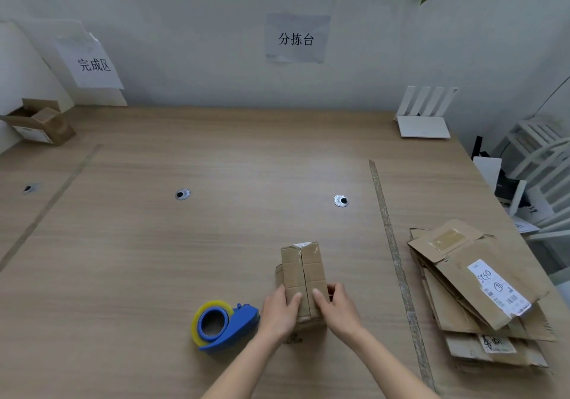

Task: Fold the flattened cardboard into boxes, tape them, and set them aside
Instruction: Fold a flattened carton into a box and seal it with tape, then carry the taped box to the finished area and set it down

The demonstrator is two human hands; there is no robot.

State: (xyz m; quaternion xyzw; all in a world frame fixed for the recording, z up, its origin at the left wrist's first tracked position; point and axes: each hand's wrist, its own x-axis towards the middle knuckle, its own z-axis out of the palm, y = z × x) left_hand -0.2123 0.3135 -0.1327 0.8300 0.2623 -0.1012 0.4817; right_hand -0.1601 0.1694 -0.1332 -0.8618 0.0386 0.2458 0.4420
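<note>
A small brown cardboard box (303,270) stands on the wooden table (185,259) near the front, its two top flaps folded together with a seam down the middle. My left hand (281,310) holds its near left side, thumb on the top flap. My right hand (334,307) holds the near right side, thumb on the other flap. A blue tape dispenser (223,326) with a yellowish roll lies just left of my left hand. A stack of flattened cardboard (475,293) lies at the right, some pieces with white labels.
An open cardboard box (40,124) sits at the far left under a paper sign. A white router (424,120) stands at the back right. A tape strip (393,244) runs along the table between the box and the stack. White racks (543,164) stand beyond the right edge.
</note>
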